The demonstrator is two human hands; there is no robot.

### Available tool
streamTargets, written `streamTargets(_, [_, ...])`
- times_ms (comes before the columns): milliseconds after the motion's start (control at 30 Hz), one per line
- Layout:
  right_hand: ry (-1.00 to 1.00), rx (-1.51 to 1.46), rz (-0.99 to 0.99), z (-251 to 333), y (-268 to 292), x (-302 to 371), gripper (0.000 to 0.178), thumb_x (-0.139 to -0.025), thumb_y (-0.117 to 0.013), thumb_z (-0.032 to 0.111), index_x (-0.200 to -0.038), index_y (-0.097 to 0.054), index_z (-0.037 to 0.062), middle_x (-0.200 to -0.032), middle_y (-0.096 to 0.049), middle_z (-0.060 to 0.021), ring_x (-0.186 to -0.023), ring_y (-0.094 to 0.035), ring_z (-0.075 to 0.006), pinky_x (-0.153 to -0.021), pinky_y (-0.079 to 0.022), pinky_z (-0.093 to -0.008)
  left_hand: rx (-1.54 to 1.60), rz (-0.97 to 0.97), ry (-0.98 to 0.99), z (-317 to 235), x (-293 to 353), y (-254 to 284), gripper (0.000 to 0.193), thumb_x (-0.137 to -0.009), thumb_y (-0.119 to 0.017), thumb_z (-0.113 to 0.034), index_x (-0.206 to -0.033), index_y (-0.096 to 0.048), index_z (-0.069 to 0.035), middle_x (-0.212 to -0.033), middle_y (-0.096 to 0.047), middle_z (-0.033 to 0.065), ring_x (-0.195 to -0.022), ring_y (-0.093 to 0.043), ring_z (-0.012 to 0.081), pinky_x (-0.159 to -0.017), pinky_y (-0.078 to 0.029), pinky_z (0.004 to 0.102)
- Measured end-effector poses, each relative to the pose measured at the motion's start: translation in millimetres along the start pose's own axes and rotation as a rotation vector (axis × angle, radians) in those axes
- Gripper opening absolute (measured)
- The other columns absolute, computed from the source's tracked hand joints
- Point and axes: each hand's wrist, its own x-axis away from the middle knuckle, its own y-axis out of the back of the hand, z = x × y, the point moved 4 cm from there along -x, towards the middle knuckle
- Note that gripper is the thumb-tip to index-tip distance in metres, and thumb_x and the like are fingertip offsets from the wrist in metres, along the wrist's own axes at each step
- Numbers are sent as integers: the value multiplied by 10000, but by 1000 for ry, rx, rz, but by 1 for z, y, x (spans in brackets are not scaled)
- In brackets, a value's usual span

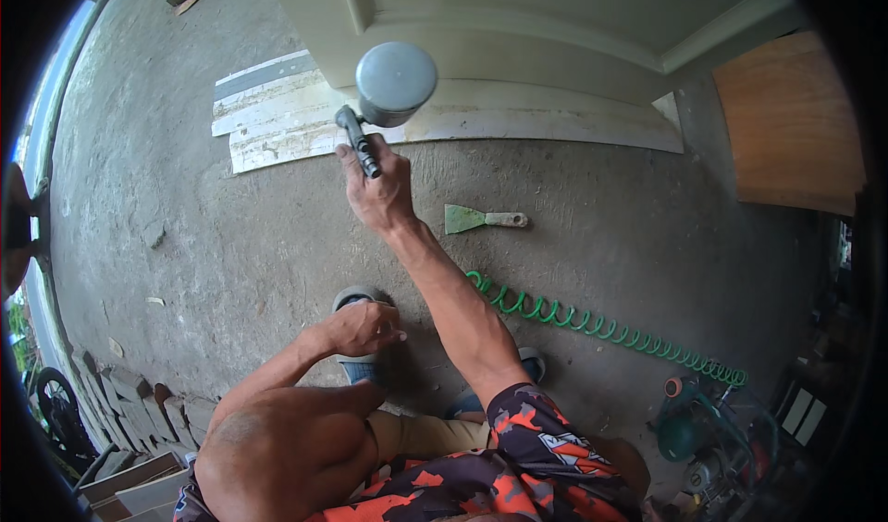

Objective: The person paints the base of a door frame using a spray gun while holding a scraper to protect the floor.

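My right hand (pixel 381 189) reaches forward and is closed round a spray gun (pixel 357 139) with a round silver paint cup (pixel 396 76) on its side. The gun is held close to a large cream panelled piece (pixel 518 46), such as a door or cabinet. My left hand (pixel 367 328) hangs low over my left shoe, its fingers curled in. Whatever those fingers may hold is hidden. On the concrete floor to the right of my right wrist lies a putty knife (pixel 483 219) with a greenish blade and a pale handle.
Worn white boards (pixel 444 126) lie under the panelled piece. A coiled green air hose (pixel 601 325) stretches right towards a green compressor (pixel 680 434). A brown wooden sheet (pixel 786 124) stands at the far right. Broken slabs (pixel 139 397) and a box (pixel 134 485) are at the lower left.
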Motion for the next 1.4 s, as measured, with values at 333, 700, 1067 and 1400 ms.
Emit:
streamTargets(333, [-60, 252, -225, -22, 138, -14, 399, -1152, -719, 398, -983, -747, 38, -647, -619, -9, -548, -586, -148, -505, -448, -376, -17, 30, -26, 7, -6, -7, 257, -1108, -722, -244, -1104, -786, 5, -1095, -798, 197, -1006, -773, 391, -873, -611, 479])
streamTargets(700, [-131, 283, -477, -74, 314, -22, 355, -1138, -753, 331, -951, -717, 31, -688, -556, 50, -623, -497, -76, -563, -396, -345, -37, 38, 83, -16, -14, -2, 235, -1080, -765, -244, -1116, -807, -16, -1064, -838, 184, -1051, -806, 368, -902, -621, 461])
streamTargets(1067, [-197, 318, -654, -101, 469, -44, 454, -1148, -737, 317, -779, -590, 96, -619, -507, 54, -444, -440, -65, -408, -313, -310, -60, 48, 124, -24, -15, -8, 272, -1085, -757, -262, -1121, -802, 3, -1081, -831, 200, -1025, -802, 384, -888, -616, 463])
streamTargets(1400, [-241, 487, -805, -61, 508, -64, 327, -1125, -745, 311, -1211, -787, -2, -853, -781, -94, -655, -680, -197, -597, -492, -378, -42, -11, 96, -8, -8, -13, 307, -1087, -749, -291, -1127, -795, 10, -1024, -820, 213, -976, -795, 403, -859, -607, 477])
